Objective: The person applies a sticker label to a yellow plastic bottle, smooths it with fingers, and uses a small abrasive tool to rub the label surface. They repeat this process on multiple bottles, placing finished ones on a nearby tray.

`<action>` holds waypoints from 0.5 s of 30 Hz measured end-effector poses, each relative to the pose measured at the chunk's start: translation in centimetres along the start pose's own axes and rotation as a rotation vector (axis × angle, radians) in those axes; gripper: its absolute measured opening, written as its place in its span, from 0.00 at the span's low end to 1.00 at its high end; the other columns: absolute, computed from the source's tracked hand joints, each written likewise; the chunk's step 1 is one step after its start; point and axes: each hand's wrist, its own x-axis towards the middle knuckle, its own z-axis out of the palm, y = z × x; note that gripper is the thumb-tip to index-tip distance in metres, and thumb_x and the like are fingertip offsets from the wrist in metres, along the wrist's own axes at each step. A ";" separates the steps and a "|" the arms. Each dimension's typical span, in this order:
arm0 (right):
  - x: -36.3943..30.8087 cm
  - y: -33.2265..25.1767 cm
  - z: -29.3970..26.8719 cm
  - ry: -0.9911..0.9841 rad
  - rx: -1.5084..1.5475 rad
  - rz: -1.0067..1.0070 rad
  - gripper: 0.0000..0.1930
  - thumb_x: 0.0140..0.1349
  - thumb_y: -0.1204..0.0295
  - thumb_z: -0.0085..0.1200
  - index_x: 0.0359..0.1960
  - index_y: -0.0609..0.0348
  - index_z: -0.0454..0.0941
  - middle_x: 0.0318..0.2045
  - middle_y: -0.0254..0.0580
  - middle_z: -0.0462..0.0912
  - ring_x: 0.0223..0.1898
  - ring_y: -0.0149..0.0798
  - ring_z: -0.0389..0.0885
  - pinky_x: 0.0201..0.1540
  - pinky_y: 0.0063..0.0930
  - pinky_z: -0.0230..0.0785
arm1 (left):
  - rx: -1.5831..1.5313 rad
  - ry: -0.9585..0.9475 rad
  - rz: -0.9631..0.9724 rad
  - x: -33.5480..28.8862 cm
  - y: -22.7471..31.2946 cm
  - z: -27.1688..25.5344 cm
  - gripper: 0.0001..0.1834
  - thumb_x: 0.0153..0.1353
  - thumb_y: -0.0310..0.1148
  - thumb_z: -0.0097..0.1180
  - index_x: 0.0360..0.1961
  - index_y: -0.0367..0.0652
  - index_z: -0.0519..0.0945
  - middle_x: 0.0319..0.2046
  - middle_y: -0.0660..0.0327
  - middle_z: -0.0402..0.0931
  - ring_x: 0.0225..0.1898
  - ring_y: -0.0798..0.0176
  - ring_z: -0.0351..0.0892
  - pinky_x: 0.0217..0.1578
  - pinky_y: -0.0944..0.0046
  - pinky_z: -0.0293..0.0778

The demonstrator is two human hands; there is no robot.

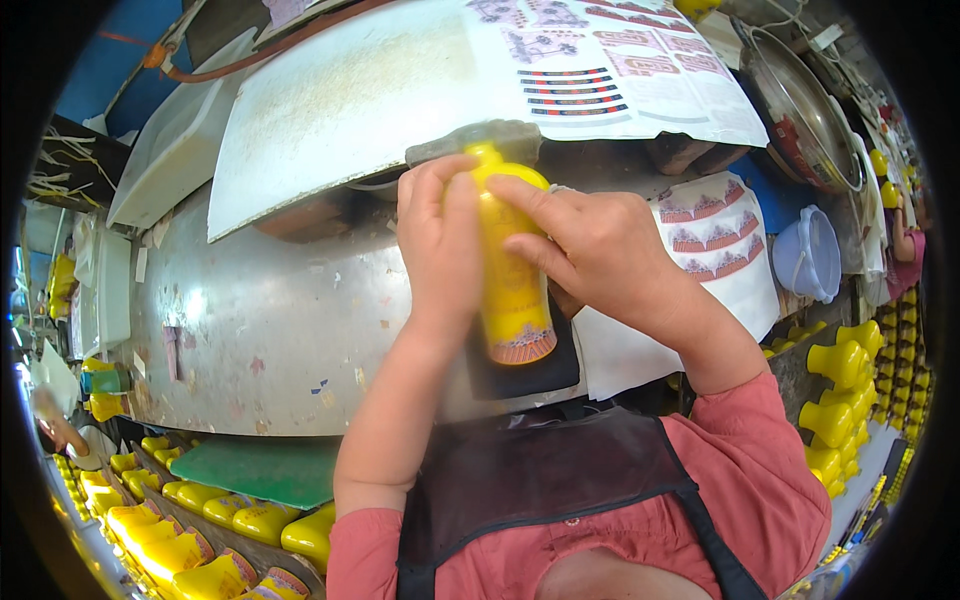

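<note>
A glossy yellow bottle [515, 290] lies in front of me, its neck pointing away and a patterned purple-and-red band around its base end. Along the bottle's left side and shoulder, my left hand [440, 235] is closed against it. My right hand [600, 245] grips it from the right, with the thumb and forefinger on the upper face and the other fingers partly hidden. A black pad [525, 380] lies under the base end. Beyond the neck sits a grey block or folded cloth [475, 138], partly covered by the bottle; its kind is unclear.
A white board [350, 90] at the far side bears printed decal sheets [640, 50]. Another decal sheet [715, 230] lies right, beside a pale blue bucket [806, 255] and a large metal pan [800, 105]. Several yellow bottles [165, 540] stand lower left, more [840, 400] at right.
</note>
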 end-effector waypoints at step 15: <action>2.9 2.9 -2.1 -0.061 0.624 0.634 0.17 0.72 0.67 0.52 0.59 0.59 0.78 0.38 0.31 0.81 0.40 0.22 0.76 0.45 0.21 0.74 | 0.365 -0.127 0.484 -1.9 -1.4 -1.5 0.25 0.70 0.41 0.49 0.64 0.37 0.71 0.63 0.46 0.65 0.65 0.45 0.64 0.68 0.50 0.58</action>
